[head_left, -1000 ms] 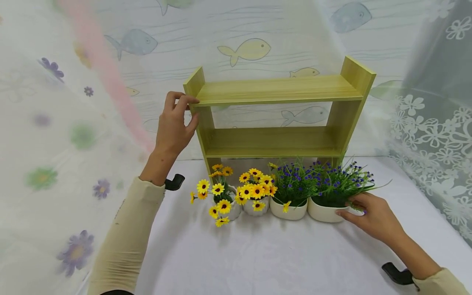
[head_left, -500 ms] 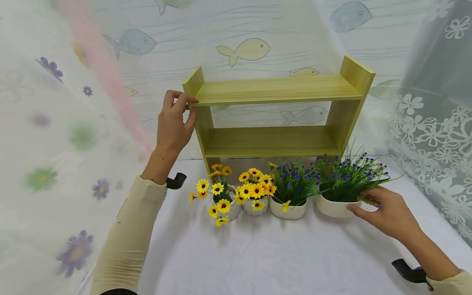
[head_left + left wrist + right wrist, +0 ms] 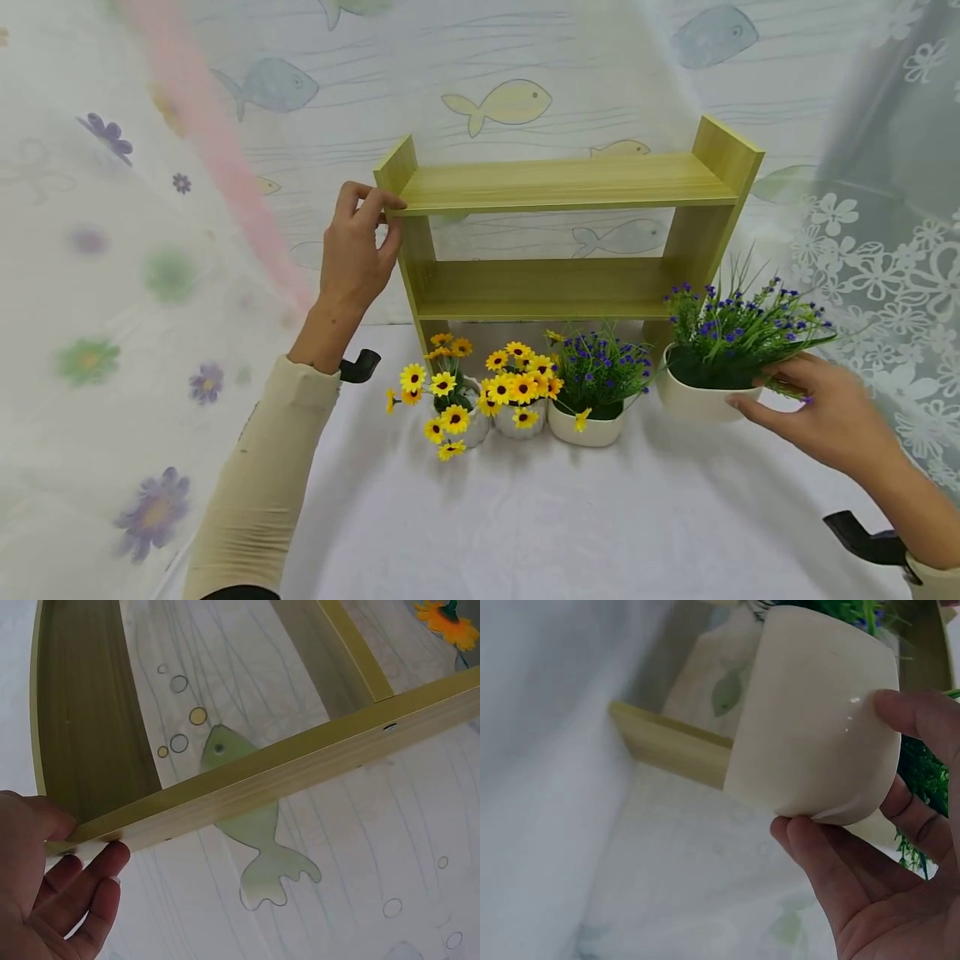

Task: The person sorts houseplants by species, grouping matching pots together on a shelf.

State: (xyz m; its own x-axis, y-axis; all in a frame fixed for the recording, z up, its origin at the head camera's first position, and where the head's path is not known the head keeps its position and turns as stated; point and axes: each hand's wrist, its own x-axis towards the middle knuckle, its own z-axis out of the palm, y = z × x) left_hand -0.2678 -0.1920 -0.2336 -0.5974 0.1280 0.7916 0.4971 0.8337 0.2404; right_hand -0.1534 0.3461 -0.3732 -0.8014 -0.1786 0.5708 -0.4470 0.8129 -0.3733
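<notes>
My right hand (image 3: 832,412) grips the right side of a white potted plant (image 3: 701,400) with purple flowers and long green leaves. The plant is raised off the white cloth, just right of the shelf's lower right side. In the right wrist view, thumb and fingers wrap the smooth cream pot (image 3: 817,712). My left hand (image 3: 356,250) pinches the upper left corner of a light wooden shelf (image 3: 555,287). In the left wrist view, that hand's thumb (image 3: 49,817) lies on one side of the board and its fingers curl on the other.
In front of the shelf stand a second purple-flowered pot (image 3: 585,429) and two pots of yellow flowers (image 3: 453,421), (image 3: 521,392) in a row. A white cloth (image 3: 525,517) covers the table. Fish-print and flowered curtains (image 3: 495,100) hang behind and beside it.
My right hand has lifted the purple-flowered pot off the cloth and carried it up and to the right, away from the row. My left hand stays on the shelf corner.
</notes>
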